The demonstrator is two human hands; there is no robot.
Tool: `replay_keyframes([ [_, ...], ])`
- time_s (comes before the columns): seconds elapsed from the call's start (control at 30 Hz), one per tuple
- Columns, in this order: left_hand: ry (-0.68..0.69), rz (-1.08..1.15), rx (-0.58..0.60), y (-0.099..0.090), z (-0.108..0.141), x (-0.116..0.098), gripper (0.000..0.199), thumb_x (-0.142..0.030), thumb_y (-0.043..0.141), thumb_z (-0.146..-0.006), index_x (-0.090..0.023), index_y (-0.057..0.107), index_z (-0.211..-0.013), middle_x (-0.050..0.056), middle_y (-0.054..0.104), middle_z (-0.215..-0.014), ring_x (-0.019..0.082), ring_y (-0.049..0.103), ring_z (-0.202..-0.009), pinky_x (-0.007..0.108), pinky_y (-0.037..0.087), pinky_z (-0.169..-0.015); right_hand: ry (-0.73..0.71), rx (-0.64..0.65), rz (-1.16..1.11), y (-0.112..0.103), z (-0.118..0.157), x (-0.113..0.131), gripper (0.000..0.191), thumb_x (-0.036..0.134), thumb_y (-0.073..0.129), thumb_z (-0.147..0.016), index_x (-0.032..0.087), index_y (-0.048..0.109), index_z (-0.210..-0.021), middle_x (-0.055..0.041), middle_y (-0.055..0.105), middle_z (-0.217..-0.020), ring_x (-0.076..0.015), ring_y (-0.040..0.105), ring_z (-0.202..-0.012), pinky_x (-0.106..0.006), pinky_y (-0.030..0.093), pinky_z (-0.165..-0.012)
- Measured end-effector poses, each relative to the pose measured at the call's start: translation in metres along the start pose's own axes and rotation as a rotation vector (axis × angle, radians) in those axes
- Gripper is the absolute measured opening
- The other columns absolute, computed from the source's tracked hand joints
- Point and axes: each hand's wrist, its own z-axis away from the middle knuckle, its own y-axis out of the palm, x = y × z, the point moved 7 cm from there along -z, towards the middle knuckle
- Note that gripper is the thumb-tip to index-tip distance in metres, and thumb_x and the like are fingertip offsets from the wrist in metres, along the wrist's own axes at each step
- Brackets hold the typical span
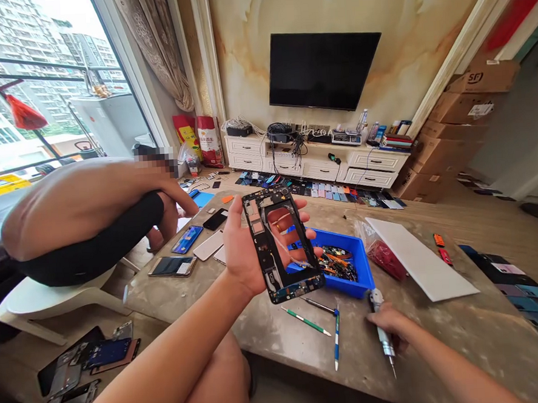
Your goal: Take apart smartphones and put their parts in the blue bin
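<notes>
My left hand (247, 248) holds up a bare black smartphone mid-frame (258, 251) by its edge, with the fingers showing through its large rectangular opening. My right hand (388, 322) grips a silver electric screwdriver (383, 334) low over the stone-topped table (259, 333), with its bit pointing down. Beside that hand lie a blue-handled screwdriver (336, 340), a green-and-white pry tool (306, 321) and a dark slim tool (318, 305). Just behind the mid-frame sits a blue plastic tray (357, 263) holding a heap of small phone parts.
A shirtless person (82, 207) leans over the table's left end, one hand (182, 201) on it. Several phones and back panels lie on the table and floor. A white board (420, 256) and a red bag (381, 255) lie right of the tray.
</notes>
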Motion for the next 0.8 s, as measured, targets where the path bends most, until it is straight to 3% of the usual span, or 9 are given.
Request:
replay_keyframes([
  [0.13, 0.009, -0.007, 0.019, 0.002, 0.002, -0.001, 0.085, -0.071, 0.021, -0.092, -0.005, 0.060, -0.130, 0.020, 0.070, -0.099, 0.035, 0.067, -0.087, 0.059, 0.052, -0.084, 0.181, 0.094, -0.232, -0.004, 0.017, -0.009, 0.030, 0.035, 0.061, -0.097, 0.015, 0.061, -0.119, -0.0071, 0.066, -0.111, -0.0173, 0.067, -0.089, -0.034, 0.059, -0.074],
  [0.23, 0.028, -0.010, -0.008, 0.000, 0.005, -0.002, 0.086, -0.070, 0.021, -0.092, -0.004, 0.061, -0.128, 0.020, 0.069, -0.098, 0.035, 0.067, -0.087, 0.059, 0.052, -0.084, 0.189, 0.113, -0.421, -0.022, 0.036, -0.004, 0.027, 0.036, 0.060, -0.098, 0.014, 0.061, -0.114, -0.0041, 0.066, -0.099, -0.0128, 0.064, -0.075, -0.028, 0.057, -0.064],
  [0.33, 0.062, -0.007, -0.070, -0.007, 0.007, -0.006, 0.084, -0.069, 0.023, -0.093, -0.003, 0.061, -0.127, 0.021, 0.069, -0.101, 0.035, 0.067, -0.091, 0.055, 0.055, -0.080, 0.116, 0.062, -0.628, -0.048, 0.063, 0.006, 0.020, 0.035, 0.057, -0.099, 0.015, 0.059, -0.102, 0.0048, 0.055, -0.072, -0.0058, 0.047, -0.049, -0.019, 0.042, -0.045],
  [0.43, 0.080, -0.009, -0.143, -0.013, 0.008, -0.007, 0.082, -0.069, 0.027, -0.092, -0.003, 0.063, -0.125, 0.022, 0.070, -0.101, 0.036, 0.068, -0.092, 0.053, 0.057, -0.075, -0.089, -0.040, -0.879, -0.078, 0.095, 0.034, 0.008, 0.025, 0.055, -0.091, 0.021, 0.051, -0.097, 0.0115, 0.037, -0.056, -0.0056, 0.033, -0.039, -0.017, 0.031, -0.039],
  [0.6, 0.071, -0.024, -0.303, -0.019, 0.002, 0.003, 0.077, -0.067, 0.027, -0.092, -0.006, 0.066, -0.119, 0.021, 0.071, -0.098, 0.035, 0.070, -0.086, 0.053, 0.059, -0.072, -0.515, -0.231, -1.196, -0.123, 0.176, 0.098, 0.034, 0.049, 0.068, -0.076, 0.027, 0.049, -0.094, 0.0123, 0.038, -0.054, -0.0061, 0.035, -0.042, -0.018, 0.035, -0.045],
  [0.67, 0.087, -0.029, -0.374, -0.019, 0.000, 0.009, 0.078, -0.068, 0.026, -0.092, -0.007, 0.067, -0.118, 0.020, 0.072, -0.096, 0.034, 0.070, -0.084, 0.052, 0.060, -0.070, -0.742, -0.313, -1.372, -0.139, 0.217, 0.118, 0.026, 0.041, 0.070, -0.081, 0.026, 0.051, -0.089, 0.0124, 0.034, -0.047, -0.0061, 0.028, -0.038, -0.018, 0.030, -0.041],
  [0.8, 0.113, -0.046, -0.489, -0.018, 0.000, 0.021, 0.077, -0.068, 0.026, -0.091, -0.007, 0.067, -0.117, 0.019, 0.071, -0.091, 0.034, 0.071, -0.079, 0.051, 0.060, -0.065, -0.956, -0.472, -1.517, -0.154, 0.281, 0.133, 0.012, 0.035, 0.051, -0.098, 0.029, 0.053, -0.087, 0.0110, 0.033, -0.043, -0.0090, 0.021, -0.033, -0.021, 0.028, -0.037],
])
